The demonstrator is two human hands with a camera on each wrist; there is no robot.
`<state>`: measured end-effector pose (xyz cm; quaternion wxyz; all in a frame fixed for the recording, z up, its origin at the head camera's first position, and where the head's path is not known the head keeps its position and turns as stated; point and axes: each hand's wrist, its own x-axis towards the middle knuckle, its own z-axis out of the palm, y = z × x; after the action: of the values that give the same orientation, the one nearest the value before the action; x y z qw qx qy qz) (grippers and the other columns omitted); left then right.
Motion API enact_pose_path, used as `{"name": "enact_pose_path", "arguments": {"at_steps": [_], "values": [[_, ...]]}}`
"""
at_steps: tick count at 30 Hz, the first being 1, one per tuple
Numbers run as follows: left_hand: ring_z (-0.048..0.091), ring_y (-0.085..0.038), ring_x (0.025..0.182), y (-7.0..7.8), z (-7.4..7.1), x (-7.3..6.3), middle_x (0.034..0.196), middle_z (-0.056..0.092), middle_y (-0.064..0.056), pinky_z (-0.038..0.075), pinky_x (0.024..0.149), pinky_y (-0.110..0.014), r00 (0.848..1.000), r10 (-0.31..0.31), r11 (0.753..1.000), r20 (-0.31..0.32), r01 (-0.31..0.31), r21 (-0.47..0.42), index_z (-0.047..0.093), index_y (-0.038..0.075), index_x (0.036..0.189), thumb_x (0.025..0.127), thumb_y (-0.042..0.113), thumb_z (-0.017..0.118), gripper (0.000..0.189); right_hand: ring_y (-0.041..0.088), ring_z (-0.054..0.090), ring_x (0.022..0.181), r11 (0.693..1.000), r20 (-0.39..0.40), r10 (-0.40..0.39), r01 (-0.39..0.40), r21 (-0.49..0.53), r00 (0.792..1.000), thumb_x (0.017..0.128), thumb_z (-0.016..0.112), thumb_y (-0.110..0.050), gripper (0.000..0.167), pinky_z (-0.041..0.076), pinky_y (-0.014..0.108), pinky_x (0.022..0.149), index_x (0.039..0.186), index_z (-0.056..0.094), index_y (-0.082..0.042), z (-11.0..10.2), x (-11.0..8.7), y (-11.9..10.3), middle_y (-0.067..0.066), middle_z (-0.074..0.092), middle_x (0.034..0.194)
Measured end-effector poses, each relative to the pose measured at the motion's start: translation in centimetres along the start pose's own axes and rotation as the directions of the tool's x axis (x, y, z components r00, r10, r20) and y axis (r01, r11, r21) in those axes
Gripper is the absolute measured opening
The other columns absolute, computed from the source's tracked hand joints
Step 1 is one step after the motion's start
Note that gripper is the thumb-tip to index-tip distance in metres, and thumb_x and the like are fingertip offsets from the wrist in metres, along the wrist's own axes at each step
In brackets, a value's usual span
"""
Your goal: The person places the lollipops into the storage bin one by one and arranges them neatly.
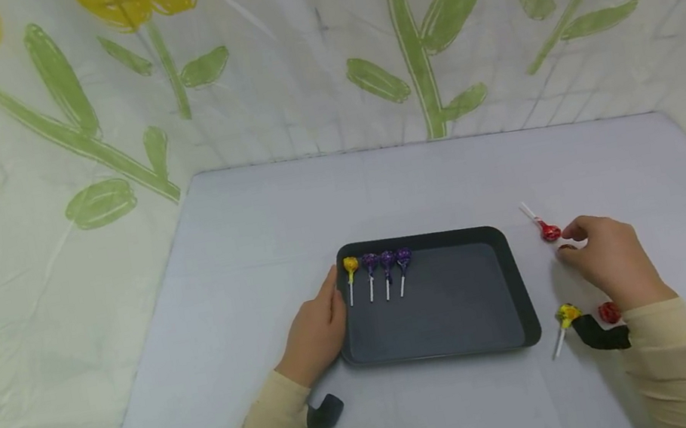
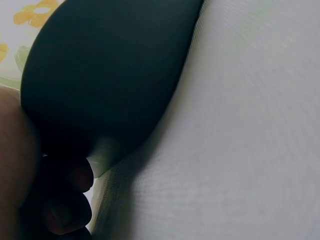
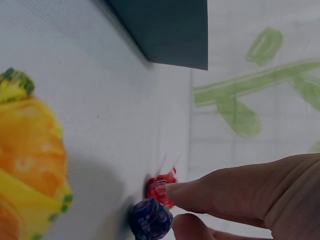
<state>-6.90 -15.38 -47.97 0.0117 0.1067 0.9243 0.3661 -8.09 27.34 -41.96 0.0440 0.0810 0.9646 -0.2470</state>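
My left hand [image 1: 314, 334] grips the left side of a dark grey tray [image 1: 525, 289]; curled fingers [image 2: 70, 215] show under the tray's wall [image 2: 110, 75]. Inside, along the back left, a yellow lollipop [image 1: 350, 265] and three purple lollipops [image 1: 387, 260] lie in a row, sticks toward me. To the right of the tray, my right hand [image 1: 609, 262] reaches down with thumb and forefinger apart. Their tips are right at a dark blue-purple lollipop [image 3: 150, 218], mostly hidden in the head view. A red lollipop [image 1: 550, 232] lies just beyond, its stick pointing away.
Nearer me, a yellow lollipop [image 1: 568, 315] lies beside the tray's right front corner. Another red lollipop [image 1: 609, 312] shows by the right sleeve [image 1: 666, 348]. A flower-patterned curtain [image 1: 293, 85] hangs behind the white table [image 1: 261, 221].
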Motion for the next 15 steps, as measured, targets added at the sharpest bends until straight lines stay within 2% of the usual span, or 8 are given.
{"name": "enact_pose_path", "arguments": {"at_steps": [5,15], "values": [[0.029,-0.007,0.045,0.1,0.0,-0.1,0.053,0.037,0.008,0.028,0.047,-0.028,1.0,-0.001,1.0,0.002,0.001,-0.003,0.038,0.001,0.161,0.111,0.017,0.042,0.053,0.049,0.057,0.1,0.999,0.038,0.011,-0.01,-0.032,0.999,0.092,0.074,-0.01,0.034,0.05,0.06,0.081,0.116,0.066,0.013,0.0,-0.1,0.3,0.036,0.064,0.115],[0.03,-0.008,0.046,0.0,0.0,-0.1,0.054,0.037,0.008,0.028,0.047,-0.029,1.0,0.013,1.0,-0.007,-0.013,-0.001,0.039,0.0,0.161,0.111,0.017,0.042,0.053,0.048,0.06,0.095,0.998,0.054,-0.023,0.026,-0.057,0.998,0.088,0.069,-0.003,0.03,0.05,0.06,0.079,0.113,0.067,0.013,0.2,-0.1,1.3,0.036,0.066,0.11]]}}
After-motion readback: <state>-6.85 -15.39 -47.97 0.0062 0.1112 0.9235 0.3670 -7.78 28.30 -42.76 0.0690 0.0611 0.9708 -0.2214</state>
